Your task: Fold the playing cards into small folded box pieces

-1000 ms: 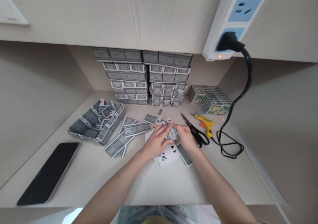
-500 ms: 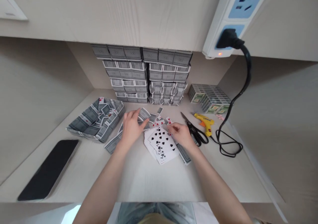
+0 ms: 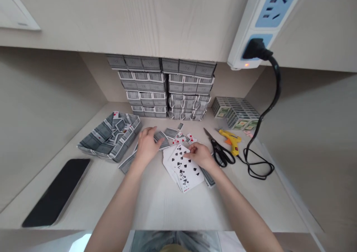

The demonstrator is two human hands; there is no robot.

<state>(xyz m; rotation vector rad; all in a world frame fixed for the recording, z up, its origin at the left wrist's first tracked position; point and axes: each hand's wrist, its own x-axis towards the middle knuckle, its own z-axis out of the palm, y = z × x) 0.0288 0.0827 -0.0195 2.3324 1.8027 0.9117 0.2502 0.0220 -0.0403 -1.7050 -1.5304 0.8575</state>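
My left hand (image 3: 147, 144) is over some grey-backed playing cards (image 3: 162, 138), thumb and fingers apart; whether it touches the nearest card I cannot tell. My right hand (image 3: 201, 156) has its fingers drawn together at the upper right edge of a fanned stack of spade playing cards (image 3: 186, 171), which lies face up on the desk. Behind the stack are small red-suited card pieces (image 3: 179, 139) and a little grey-backed piece (image 3: 180, 126). A grey-backed strip (image 3: 208, 177) sticks out under my right wrist, partly hidden.
At left stand a card-built tray (image 3: 119, 151) with card pieces inside and a black phone (image 3: 57, 192). On the right lie black scissors (image 3: 222, 153) and a yellow glue gun (image 3: 233, 142) with its cord. Stacked card boxes (image 3: 145, 84) and a power strip (image 3: 247, 32) are behind.
The grey-backed card that was tilted up in my left hand now lies lower, and that hand has loosened. My right hand has moved from the red-suited pieces onto the spade stack.
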